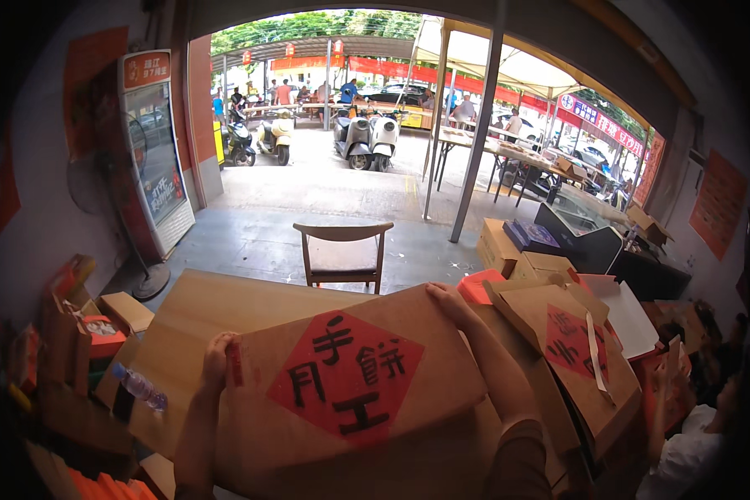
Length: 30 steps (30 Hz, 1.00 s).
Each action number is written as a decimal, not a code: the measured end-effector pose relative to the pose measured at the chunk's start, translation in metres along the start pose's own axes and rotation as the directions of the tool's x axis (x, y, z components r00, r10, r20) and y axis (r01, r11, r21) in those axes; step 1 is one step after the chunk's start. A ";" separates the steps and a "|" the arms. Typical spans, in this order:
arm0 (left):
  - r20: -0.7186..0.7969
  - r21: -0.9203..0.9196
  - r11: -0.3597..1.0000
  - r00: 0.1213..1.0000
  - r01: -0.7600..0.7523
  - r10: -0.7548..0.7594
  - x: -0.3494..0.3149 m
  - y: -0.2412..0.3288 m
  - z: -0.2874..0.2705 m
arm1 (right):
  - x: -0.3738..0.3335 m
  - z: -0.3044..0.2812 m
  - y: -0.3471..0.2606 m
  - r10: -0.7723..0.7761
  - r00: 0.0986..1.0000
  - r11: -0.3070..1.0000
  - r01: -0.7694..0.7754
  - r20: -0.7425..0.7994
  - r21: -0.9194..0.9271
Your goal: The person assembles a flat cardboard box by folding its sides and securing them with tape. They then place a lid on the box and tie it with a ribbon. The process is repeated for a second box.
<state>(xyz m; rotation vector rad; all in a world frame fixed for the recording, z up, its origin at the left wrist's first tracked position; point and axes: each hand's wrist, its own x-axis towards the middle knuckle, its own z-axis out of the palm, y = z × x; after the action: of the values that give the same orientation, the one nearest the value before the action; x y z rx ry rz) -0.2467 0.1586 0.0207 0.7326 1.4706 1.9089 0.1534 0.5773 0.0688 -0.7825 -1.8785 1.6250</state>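
Note:
A wide brown cardboard box (446, 392) is held in front of me, over the table. A red paper diamond (350, 379) with black brushed characters sits on its face. My left hand (216, 360) is closed on the box's far left corner. At the far right corner, my right hand (452, 303) has its fingers wrapped over the edge. The box is tilted, its right end farther away than its left. Its underside and whatever it contains are hidden. Beneath and beyond it lies the wooden table (200, 308).
A plastic bottle (140, 387) lies at the table's left side. Another cardboard box (550, 325) with a red diamond stands right, beside a person in white (693, 446). A wooden chair (342, 254) is beyond the table. A drinks fridge (152, 158) and pedestal fan stand left.

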 end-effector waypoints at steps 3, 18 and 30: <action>0.027 0.038 0.999 0.999 -0.037 0.036 0.020 -0.023 -0.012 | 0.019 -0.014 0.029 0.103 0.989 0.994 -0.106 0.103 0.020; 0.121 0.107 0.977 0.972 0.187 -0.199 -0.003 -0.021 -0.019 | -0.049 -0.014 0.031 0.128 0.991 0.988 -0.125 -0.028 0.086; 0.084 0.200 0.963 0.977 0.178 -0.198 -0.026 -0.046 -0.021 | -0.106 -0.007 0.068 0.043 0.981 0.985 -0.010 -0.191 0.172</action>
<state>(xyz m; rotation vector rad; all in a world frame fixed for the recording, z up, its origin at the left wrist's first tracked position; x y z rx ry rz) -0.2386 0.1352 -0.0306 0.7378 1.6129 1.5795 0.2374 0.5124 0.0002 -0.8621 -1.5777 1.6374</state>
